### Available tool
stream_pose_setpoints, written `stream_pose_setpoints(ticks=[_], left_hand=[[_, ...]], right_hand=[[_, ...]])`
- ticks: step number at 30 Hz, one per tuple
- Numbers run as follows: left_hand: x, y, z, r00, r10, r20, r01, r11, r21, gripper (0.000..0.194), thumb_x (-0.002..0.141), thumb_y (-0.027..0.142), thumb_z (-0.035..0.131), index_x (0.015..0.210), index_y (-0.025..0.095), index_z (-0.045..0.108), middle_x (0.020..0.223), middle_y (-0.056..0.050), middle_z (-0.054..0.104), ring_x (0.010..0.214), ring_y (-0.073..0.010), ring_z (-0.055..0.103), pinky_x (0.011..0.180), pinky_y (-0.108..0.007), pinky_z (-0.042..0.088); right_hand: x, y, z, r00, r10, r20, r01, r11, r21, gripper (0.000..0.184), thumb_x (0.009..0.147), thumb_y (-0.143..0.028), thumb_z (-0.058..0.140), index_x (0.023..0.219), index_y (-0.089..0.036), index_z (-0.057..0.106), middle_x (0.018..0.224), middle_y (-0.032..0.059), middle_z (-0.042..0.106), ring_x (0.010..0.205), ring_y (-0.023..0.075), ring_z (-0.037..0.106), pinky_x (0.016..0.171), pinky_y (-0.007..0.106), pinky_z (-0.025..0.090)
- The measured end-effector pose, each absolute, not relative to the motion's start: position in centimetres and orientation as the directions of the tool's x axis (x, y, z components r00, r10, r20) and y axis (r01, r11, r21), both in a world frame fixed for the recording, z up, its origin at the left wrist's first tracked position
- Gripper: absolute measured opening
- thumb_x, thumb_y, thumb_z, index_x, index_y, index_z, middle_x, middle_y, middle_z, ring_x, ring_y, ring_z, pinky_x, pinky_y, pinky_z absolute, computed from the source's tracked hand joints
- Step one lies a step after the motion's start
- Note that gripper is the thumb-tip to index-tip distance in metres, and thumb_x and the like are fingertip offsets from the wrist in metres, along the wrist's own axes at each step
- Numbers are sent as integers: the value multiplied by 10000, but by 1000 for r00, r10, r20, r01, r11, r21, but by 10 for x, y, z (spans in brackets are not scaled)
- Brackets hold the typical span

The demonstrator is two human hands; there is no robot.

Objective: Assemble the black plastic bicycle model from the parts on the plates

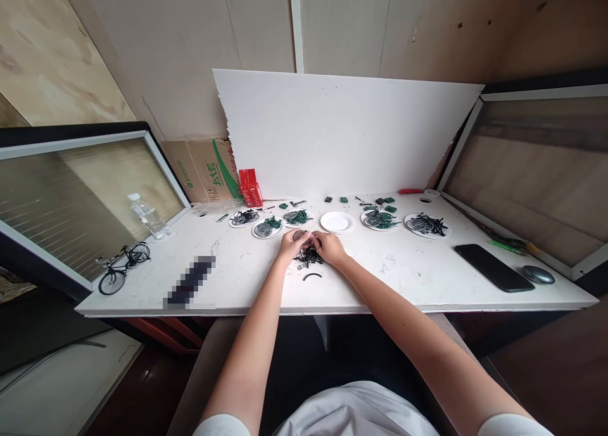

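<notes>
My left hand (289, 244) and my right hand (329, 246) meet over the middle of the white table (247, 271). A small spoked model wheel (300, 234) shows between them, gripped by the left fingers. The right fingers are pinched close to its edge; what they hold, if anything, is hidden. Under the hands lies a pile of small black plastic parts (311, 255), partly covered by them. Nearer to me rests a curved black strip (312, 275), apart from the pile.
Paper plates with black and green parts stand along the back, among them a right-hand plate (446, 232); a bare white plate (337, 222) sits mid-row. A model bicycle (124, 265) and bottle (148, 217) are left. A phone (494, 268) and mouse (538, 274) lie right.
</notes>
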State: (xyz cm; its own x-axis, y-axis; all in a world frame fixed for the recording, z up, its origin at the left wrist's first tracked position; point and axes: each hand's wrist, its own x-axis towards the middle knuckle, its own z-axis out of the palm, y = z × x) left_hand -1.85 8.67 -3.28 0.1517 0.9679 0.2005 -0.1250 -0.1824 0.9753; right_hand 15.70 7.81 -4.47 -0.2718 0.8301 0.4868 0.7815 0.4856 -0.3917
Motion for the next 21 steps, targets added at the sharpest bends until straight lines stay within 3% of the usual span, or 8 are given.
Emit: stream_pose_setpoints(ticks=[7,21], left_hand=[[-18,89,-35,110,969,221,-120,-208,971,467,724,546,902,933,164,734,962,-85,755,875,-213,716,783,-358,638],[-19,93,-37,72,974,213,-156,-200,967,403,728,491,893,877,175,693,851,-47,722,782,-193,707,726,-334,620]], right_hand=[[155,75,-44,-300,815,496,802,497,-331,372,1147,-384,397,1057,-208,712,962,99,799,775,215,696,673,289,360],[154,75,-48,-260,809,526,793,490,-361,357,1116,-470,484,1220,-220,718,974,93,809,794,230,721,697,286,396]])
